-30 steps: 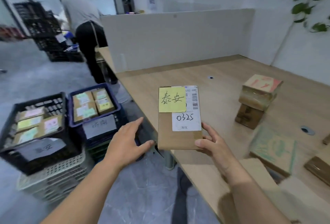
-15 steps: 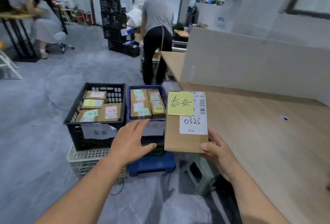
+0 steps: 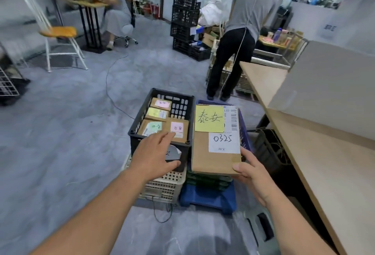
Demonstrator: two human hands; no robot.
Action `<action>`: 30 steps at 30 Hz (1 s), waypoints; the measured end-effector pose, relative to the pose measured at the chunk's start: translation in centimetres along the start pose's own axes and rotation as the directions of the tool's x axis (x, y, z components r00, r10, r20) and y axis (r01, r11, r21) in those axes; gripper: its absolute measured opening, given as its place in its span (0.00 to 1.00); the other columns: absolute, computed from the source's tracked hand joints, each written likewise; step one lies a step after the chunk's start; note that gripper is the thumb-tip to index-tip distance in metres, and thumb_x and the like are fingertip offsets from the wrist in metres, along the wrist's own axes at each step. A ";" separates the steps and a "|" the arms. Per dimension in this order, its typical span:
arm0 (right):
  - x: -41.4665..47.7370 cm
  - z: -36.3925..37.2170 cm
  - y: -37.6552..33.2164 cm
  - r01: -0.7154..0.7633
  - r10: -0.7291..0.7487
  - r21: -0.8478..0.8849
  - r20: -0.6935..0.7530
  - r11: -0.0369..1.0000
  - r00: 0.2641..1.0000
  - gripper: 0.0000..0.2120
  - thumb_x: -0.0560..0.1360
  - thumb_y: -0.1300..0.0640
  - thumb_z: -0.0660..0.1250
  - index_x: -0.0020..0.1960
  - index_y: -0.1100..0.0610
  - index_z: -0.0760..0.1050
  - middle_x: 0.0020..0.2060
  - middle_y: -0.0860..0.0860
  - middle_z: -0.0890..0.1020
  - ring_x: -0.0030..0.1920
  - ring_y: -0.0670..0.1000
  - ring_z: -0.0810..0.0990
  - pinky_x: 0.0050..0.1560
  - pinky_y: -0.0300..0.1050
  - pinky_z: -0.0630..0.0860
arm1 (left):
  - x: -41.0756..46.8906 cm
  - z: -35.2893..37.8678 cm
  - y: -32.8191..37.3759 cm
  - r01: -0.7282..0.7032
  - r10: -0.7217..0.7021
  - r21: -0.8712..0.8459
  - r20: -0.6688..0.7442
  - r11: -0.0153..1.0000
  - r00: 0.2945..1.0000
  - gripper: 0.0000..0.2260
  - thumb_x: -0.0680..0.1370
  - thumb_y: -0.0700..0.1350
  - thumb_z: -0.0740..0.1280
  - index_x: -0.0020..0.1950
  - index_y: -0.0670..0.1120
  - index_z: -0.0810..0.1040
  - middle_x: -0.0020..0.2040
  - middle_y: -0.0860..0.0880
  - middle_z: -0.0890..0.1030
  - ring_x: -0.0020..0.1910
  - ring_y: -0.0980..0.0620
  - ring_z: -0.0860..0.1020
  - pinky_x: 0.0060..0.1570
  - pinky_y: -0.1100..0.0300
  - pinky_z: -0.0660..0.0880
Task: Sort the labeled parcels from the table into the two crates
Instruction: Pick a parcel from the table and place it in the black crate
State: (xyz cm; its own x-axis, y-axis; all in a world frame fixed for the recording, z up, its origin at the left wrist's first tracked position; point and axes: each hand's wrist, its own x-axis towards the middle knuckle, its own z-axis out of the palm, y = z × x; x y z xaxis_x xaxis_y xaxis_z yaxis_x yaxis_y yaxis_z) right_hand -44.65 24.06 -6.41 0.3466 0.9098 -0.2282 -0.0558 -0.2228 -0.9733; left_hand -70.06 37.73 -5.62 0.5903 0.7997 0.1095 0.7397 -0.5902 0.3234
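Observation:
My right hand [image 3: 251, 171] grips the near right corner of a flat brown parcel [image 3: 211, 153] bearing a yellow handwritten note and a white label reading 0325. The parcel hangs over the blue crate [image 3: 242, 130] and hides most of it. To its left stands the black crate [image 3: 142, 112] with several labeled parcels [image 3: 162, 126] inside. My left hand [image 3: 156, 153] hovers with fingers spread over the black crate's near rim, holding nothing.
The crates sit on a beige basket [image 3: 164, 185] and a blue stool [image 3: 209, 195]. The wooden table [image 3: 324, 173] with a grey divider [image 3: 328, 88] runs along the right. A person [image 3: 239, 31] stands behind the crates; a cable [image 3: 109, 84] lies on the floor and a white chair [image 3: 56, 31] stands far left.
My view has swung left from the table to the crates. The parcel in my right hand now hangs over the blue crate, and my left hand has come over the black crate.

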 end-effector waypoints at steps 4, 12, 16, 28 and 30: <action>4.0 0.8 0.1 -0.013 0.013 0.006 0.009 1.000 1.000 0.44 0.53 0.49 0.74 0.70 0.47 0.70 0.55 0.52 0.84 0.56 0.55 0.82 0.56 0.52 0.79 | 2.6 0.8 -2.0 0.036 -0.035 -0.005 0.029 0.999 0.999 0.38 0.73 0.63 0.66 0.77 0.53 0.54 0.76 0.51 0.60 0.73 0.50 0.59 0.71 0.53 0.58; 16.1 1.1 0.7 -0.066 0.063 0.058 0.053 0.996 0.997 0.41 0.55 0.50 0.74 0.68 0.45 0.71 0.55 0.51 0.83 0.55 0.54 0.81 0.49 0.45 0.77 | 12.5 2.2 -5.7 0.076 -0.080 0.050 0.078 0.996 0.994 0.38 0.73 0.63 0.66 0.77 0.54 0.53 0.76 0.52 0.58 0.74 0.50 0.57 0.71 0.54 0.56; 23.7 0.8 0.6 -0.092 0.084 0.100 0.083 0.991 0.993 0.37 0.59 0.54 0.76 0.66 0.45 0.70 0.49 0.46 0.85 0.48 0.48 0.85 0.43 0.40 0.79 | 19.8 3.0 -7.2 0.083 -0.094 0.102 0.115 0.991 0.989 0.38 0.73 0.63 0.65 0.77 0.53 0.53 0.76 0.52 0.58 0.74 0.51 0.58 0.72 0.53 0.58; 40.0 -1.1 1.0 -0.228 0.215 0.120 0.117 0.966 0.970 0.41 0.54 0.47 0.76 0.67 0.40 0.70 0.59 0.50 0.81 0.58 0.53 0.81 0.55 0.46 0.77 | 35.2 7.5 -10.5 0.097 -0.136 0.162 0.247 0.982 0.959 0.37 0.74 0.64 0.64 0.78 0.53 0.53 0.77 0.51 0.58 0.74 0.49 0.58 0.73 0.54 0.57; 41.6 -1.0 1.5 -0.243 0.230 0.133 0.108 0.961 0.967 0.40 0.54 0.47 0.76 0.65 0.39 0.70 0.59 0.50 0.81 0.59 0.54 0.81 0.58 0.49 0.77 | 36.3 8.3 -11.3 0.097 -0.139 0.166 0.268 0.981 0.953 0.37 0.74 0.64 0.64 0.78 0.53 0.52 0.77 0.50 0.58 0.74 0.49 0.59 0.73 0.54 0.57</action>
State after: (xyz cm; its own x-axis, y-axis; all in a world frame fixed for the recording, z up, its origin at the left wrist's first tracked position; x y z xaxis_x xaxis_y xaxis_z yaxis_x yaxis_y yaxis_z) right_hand -29.40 61.25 -17.31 0.2212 0.8666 -0.4473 -0.2629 -0.3887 -0.8831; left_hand -54.30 72.53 -13.05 0.5463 0.8150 -0.1929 0.8366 -0.5201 0.1721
